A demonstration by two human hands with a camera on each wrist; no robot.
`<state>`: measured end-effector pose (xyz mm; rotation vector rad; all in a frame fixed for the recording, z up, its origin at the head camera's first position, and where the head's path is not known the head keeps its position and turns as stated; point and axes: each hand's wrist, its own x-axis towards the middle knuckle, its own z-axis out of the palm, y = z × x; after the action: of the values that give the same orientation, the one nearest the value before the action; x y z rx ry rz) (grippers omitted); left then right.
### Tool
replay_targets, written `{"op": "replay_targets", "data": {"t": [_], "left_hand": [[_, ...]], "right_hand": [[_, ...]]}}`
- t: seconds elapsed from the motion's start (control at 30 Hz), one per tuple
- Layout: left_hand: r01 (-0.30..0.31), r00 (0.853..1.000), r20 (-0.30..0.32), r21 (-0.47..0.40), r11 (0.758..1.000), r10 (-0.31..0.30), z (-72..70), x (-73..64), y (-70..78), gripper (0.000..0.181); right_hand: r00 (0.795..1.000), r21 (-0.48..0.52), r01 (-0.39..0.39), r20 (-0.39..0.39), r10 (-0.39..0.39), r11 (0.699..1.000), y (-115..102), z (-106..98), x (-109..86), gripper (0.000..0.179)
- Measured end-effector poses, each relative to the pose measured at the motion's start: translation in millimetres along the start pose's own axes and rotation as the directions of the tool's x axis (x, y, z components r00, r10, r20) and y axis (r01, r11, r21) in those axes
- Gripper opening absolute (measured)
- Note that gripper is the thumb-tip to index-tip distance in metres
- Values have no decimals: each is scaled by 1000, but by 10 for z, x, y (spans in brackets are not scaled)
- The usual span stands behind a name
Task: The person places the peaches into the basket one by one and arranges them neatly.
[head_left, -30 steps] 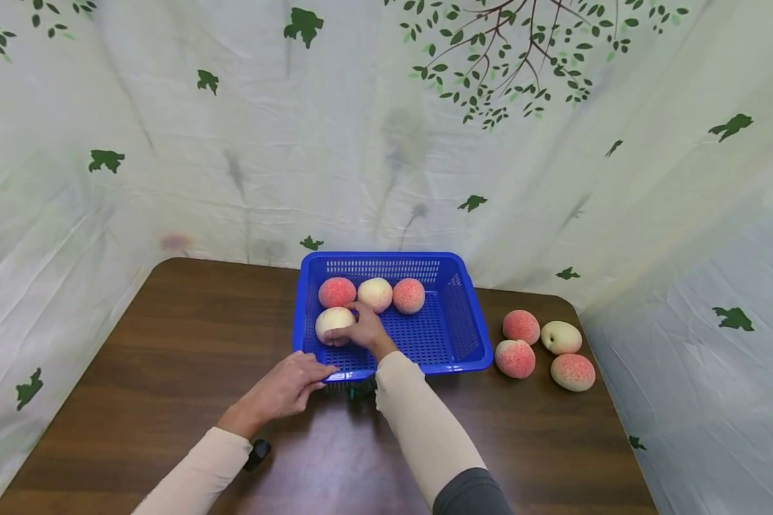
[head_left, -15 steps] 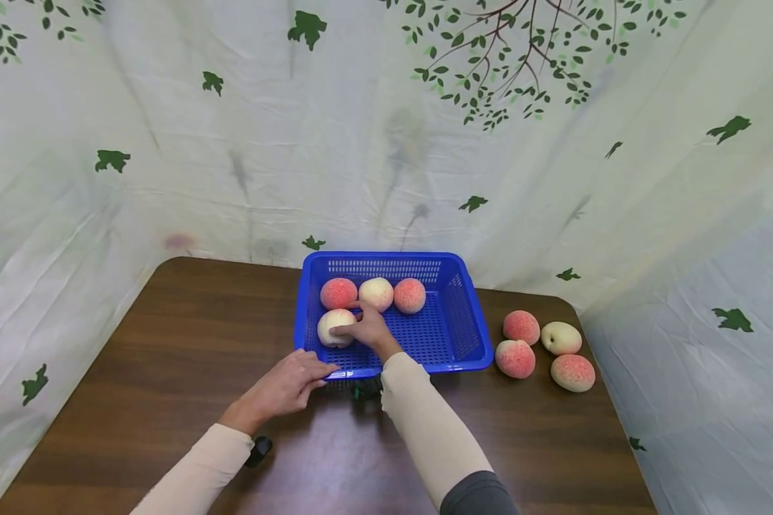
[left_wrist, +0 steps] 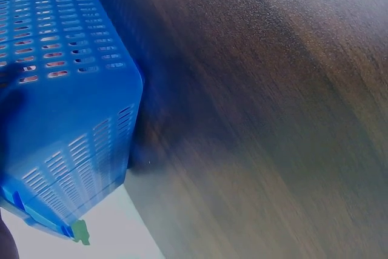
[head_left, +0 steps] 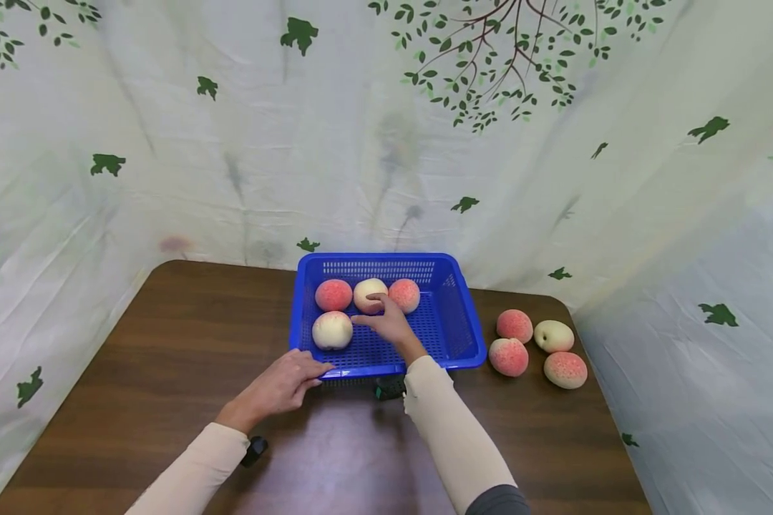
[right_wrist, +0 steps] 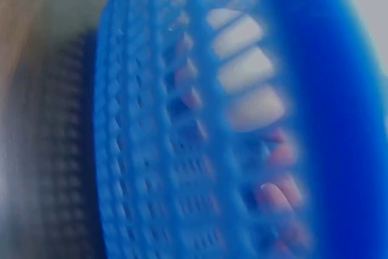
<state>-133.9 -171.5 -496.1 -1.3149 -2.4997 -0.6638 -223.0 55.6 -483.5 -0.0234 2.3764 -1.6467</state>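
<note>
A blue plastic basket (head_left: 451,315) with slotted walls sits on the table. My left hand (head_left: 283,379) holds its front-left rim, fingers over the edge and thumb below. Inside, a cream peach (head_left: 331,331) rests near the front left. Just to its right hovers my right hand (head_left: 389,320), thumb and fingers spread, holding nothing. Behind stand a red peach (head_left: 333,295), another cream peach (head_left: 367,292), partly covered by the right fingers, and a pinkish peach (head_left: 404,295). In the right wrist view the basket wall (right_wrist: 182,119) fills most of the picture, with fingertips blurred behind its slots.
Right of the basket, several more peaches lie on the brown table (head_left: 167,343): two red ones (head_left: 509,356) side by side, a pale one (head_left: 554,336) and a speckled red one (head_left: 565,370) near the right edge. A leaf-printed white curtain (head_left: 232,200) hangs behind.
My right hand has let go of the front-left cream peach and moved a little right and away from it. The left hand stays at the basket rim.
</note>
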Motion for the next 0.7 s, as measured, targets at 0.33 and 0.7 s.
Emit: {"op": "replay_targets", "data": {"t": [0.33, 0.7], "left_hand": [[-30, 999, -33, 2, 1000, 30, 24, 14, -7, 24], [-20, 1000, -14, -6, 1000, 20, 5, 15, -10, 26]], "right_hand": [[1000, 116, 17, 6, -18, 993, 68, -495, -187, 62], [997, 93, 61, -50, -57, 994, 234, -943, -416, 52]]}}
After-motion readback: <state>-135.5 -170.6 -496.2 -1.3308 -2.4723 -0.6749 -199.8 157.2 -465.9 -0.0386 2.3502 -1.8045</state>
